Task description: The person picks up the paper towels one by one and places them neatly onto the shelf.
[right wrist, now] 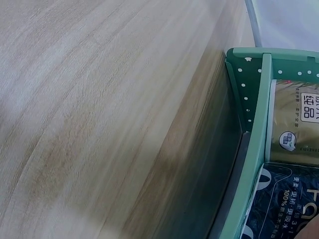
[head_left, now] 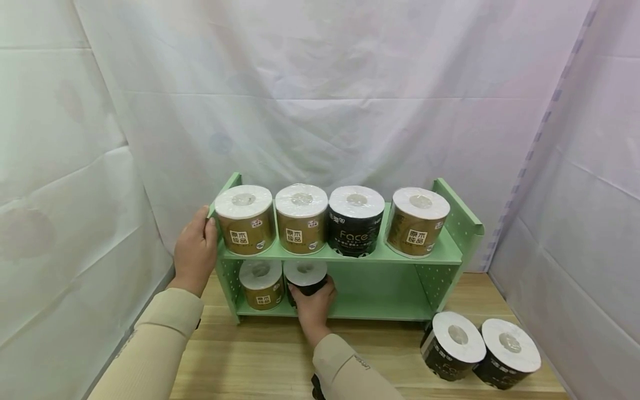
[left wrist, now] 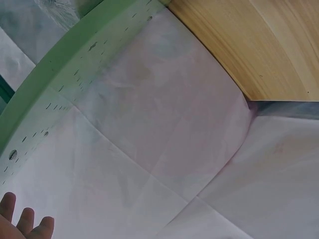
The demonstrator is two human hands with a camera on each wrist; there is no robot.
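Observation:
My right hand (head_left: 316, 306) grips a black-wrapped toilet paper roll (head_left: 306, 272) on the lower shelf, with thumb and fingers on either side of it. Directly left of that roll stands a gold-wrapped roll (head_left: 261, 284). The right wrist view shows the black wrapper (right wrist: 279, 206) beside a gold one, with only a bit of hand at the corner. At the left end of the green rack (head_left: 380, 289), my left hand (head_left: 196, 253) touches the side panel. Loosely extended fingers (left wrist: 27, 219) appear beside the perforated panel in the left wrist view.
On the upper shelf stand three gold rolls, including one at the right end (head_left: 419, 222), and a black roll (head_left: 356, 222). Two more black rolls (head_left: 452, 347) sit on the wooden table (head_left: 250, 355) at front right. White cloth (head_left: 320, 111) surrounds the table.

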